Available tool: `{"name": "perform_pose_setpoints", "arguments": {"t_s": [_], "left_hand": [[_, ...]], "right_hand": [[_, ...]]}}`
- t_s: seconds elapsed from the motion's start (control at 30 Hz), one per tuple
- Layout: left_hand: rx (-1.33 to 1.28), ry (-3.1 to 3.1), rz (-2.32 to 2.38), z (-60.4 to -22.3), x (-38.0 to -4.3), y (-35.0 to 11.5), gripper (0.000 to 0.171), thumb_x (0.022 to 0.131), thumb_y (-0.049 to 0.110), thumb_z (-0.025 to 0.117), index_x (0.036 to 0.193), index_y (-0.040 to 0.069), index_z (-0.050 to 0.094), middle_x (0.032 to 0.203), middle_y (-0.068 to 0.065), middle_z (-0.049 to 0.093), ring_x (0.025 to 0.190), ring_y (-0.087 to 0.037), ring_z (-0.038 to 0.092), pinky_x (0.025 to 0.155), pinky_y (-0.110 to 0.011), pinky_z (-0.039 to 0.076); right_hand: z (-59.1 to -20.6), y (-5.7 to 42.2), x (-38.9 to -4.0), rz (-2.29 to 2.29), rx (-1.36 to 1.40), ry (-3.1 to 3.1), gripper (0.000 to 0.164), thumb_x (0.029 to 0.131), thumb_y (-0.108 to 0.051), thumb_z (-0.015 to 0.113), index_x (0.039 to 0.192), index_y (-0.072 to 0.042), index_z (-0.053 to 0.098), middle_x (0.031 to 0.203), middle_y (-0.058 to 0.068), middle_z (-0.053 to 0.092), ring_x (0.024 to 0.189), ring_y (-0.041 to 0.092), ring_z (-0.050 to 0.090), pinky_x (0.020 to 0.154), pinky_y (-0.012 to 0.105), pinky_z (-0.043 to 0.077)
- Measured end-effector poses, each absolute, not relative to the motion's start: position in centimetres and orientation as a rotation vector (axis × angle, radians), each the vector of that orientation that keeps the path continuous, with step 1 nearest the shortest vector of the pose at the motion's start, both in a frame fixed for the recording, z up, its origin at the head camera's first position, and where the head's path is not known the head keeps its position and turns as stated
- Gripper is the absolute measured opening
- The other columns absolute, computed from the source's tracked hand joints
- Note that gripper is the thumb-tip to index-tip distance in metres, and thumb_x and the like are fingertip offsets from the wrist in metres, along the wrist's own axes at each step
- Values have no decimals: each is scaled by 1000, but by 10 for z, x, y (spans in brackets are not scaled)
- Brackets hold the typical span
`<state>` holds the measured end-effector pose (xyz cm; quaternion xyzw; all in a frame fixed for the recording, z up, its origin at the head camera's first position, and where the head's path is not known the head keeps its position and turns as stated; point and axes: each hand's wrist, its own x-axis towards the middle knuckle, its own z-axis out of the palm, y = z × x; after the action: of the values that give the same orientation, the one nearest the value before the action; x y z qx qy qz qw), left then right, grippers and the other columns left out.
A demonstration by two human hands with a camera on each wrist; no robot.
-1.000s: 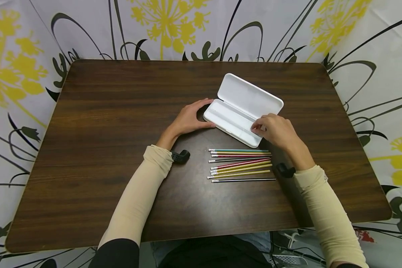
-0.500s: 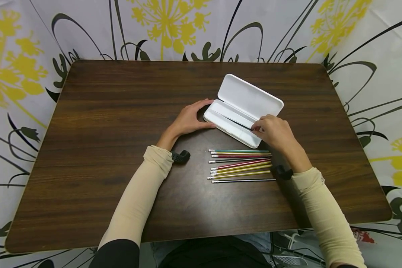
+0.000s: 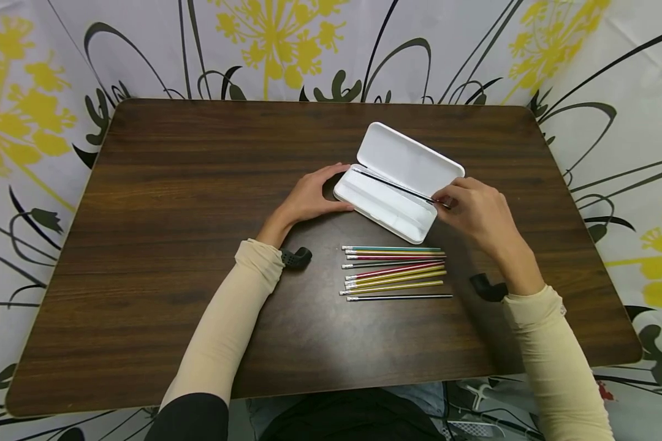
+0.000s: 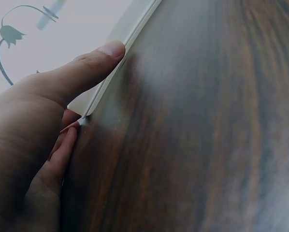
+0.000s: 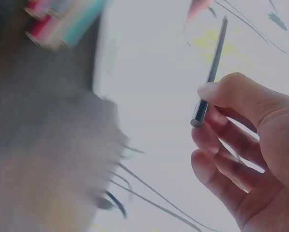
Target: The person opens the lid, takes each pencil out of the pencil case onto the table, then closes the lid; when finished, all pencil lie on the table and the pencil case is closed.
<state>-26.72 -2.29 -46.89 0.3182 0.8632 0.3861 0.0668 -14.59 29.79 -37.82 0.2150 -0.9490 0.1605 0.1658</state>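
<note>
A white pencil case [image 3: 386,205] lies open on the table, its lid [image 3: 410,153] tilted back. My left hand [image 3: 309,195] holds the case's left end, thumb along the near edge and fingers at the far edge. In the left wrist view the thumb [image 4: 93,65] presses the case's rim. My right hand [image 3: 477,211] pinches a dark pencil [image 3: 391,182] near its right end, thumb against fingers. That pencil lies slanted over the case's tray by the hinge side. The right wrist view shows the pencil's flat end [image 5: 196,122] sticking out past the fingertips.
Several pencils, red, yellow, teal and black, lie side by side as a row [image 3: 394,272] in front of the case, eraser ends to the left. The brown table [image 3: 171,245] has a floral cloth [image 3: 287,49] behind it.
The dark pencil came into view within the case, then shifted toward the hinge side and up. My right hand moved right with it. My left hand stays on the case.
</note>
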Motion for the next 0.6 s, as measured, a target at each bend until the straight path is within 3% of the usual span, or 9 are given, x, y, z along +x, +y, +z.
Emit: {"name": "perform_pose_setpoints", "arguments": {"t_s": [0.23, 0.6], "left_hand": [[951, 2611, 1158, -470, -267, -25, 88, 75, 48, 83, 149, 21, 45, 151, -5, 41, 137, -20, 38, 108, -42, 32], [959, 2603, 1151, -469, -269, -24, 88, 75, 48, 83, 149, 21, 44, 152, -5, 40, 138, -20, 37, 109, -42, 31]], "right_hand": [[-349, 305, -133, 438, 636, -2616, 16, 76, -3, 81, 91, -5, 77, 84, 5, 66, 75, 21, 64, 61, 41, 49], [-344, 301, -85, 471, 759, -2565, 29, 70, 1, 85, 97, -7, 78, 89, 4, 68, 80, 20, 60, 58, 38, 47]]}}
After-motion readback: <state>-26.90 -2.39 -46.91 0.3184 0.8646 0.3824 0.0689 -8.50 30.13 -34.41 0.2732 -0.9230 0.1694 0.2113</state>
